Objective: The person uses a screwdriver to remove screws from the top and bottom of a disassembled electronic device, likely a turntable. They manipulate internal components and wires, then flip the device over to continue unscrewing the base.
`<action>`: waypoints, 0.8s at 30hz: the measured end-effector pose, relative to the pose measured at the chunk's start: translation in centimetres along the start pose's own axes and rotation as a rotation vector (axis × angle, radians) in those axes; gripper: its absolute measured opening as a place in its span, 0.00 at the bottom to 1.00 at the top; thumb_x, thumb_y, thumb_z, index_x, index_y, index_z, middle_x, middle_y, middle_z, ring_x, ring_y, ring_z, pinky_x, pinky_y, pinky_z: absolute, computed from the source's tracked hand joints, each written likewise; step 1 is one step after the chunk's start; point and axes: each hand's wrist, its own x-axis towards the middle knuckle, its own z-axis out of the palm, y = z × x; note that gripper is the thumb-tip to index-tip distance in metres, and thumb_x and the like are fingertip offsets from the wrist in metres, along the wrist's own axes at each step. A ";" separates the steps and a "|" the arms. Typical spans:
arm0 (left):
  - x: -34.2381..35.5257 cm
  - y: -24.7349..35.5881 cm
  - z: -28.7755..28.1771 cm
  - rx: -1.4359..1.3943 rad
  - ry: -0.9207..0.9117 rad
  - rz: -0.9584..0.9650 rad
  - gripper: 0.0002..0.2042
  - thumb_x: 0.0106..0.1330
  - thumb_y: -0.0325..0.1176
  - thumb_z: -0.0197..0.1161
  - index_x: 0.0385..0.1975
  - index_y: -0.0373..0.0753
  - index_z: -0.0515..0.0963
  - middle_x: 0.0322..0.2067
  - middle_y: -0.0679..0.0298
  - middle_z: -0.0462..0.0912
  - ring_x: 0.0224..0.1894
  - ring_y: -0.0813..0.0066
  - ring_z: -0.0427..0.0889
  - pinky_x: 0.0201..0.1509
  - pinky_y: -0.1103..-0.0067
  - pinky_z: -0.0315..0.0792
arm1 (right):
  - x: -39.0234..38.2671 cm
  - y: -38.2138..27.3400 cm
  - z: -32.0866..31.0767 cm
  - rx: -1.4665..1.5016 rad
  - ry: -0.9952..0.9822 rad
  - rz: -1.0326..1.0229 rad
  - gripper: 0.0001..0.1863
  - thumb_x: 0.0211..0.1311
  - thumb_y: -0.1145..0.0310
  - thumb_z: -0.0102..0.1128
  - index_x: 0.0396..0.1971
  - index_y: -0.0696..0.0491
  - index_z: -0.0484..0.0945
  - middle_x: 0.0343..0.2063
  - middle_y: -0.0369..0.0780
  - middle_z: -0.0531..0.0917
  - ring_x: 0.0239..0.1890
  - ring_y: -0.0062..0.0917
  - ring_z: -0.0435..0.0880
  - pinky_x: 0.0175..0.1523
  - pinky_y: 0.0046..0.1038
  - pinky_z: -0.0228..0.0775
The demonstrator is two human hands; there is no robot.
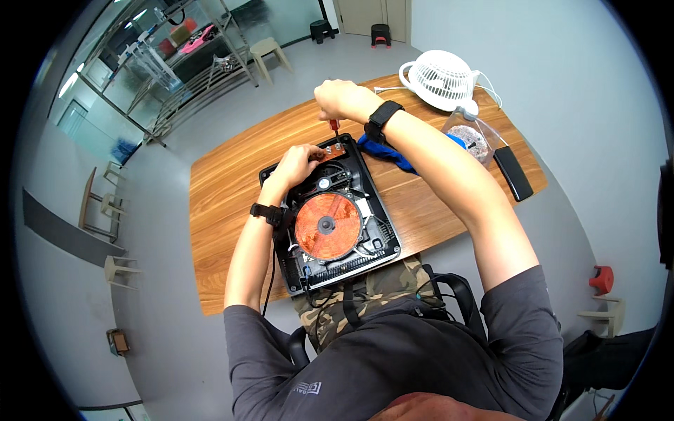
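Note:
An opened induction cooker (386, 226) with a black housing lies at the near edge of the wooden table, over my lap. Its round copper-coloured coil (314, 228) is exposed, with a dark centre and wires around it. My right hand (342, 99) is closed around a screwdriver (335, 125) with a red handle. The shaft points down at a small orange-brown circuit board (333, 150) at the cooker's far end. My left hand (296, 165) has its fingers curled at the left side of that board, steadying it; the fingertips are partly hidden.
Past my right forearm are a blue cloth (393, 156), a white fan (442, 78) with its cord, a clear case with a round speckled piece (469, 140) and a black phone-like slab (513, 173). A metal rack (203, 67) and stools (268, 55) stand beyond the table.

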 end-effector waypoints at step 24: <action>-20.2 -11.5 -9.5 0.137 0.135 -0.555 0.12 0.64 0.27 0.66 0.46 0.34 0.85 0.43 0.49 0.88 0.46 0.57 0.88 0.52 0.69 0.81 | -0.3 1.0 0.9 0.005 0.107 -0.022 0.15 0.62 0.62 0.69 0.23 0.57 0.88 0.26 0.43 0.89 0.36 0.35 0.91 0.47 0.35 0.84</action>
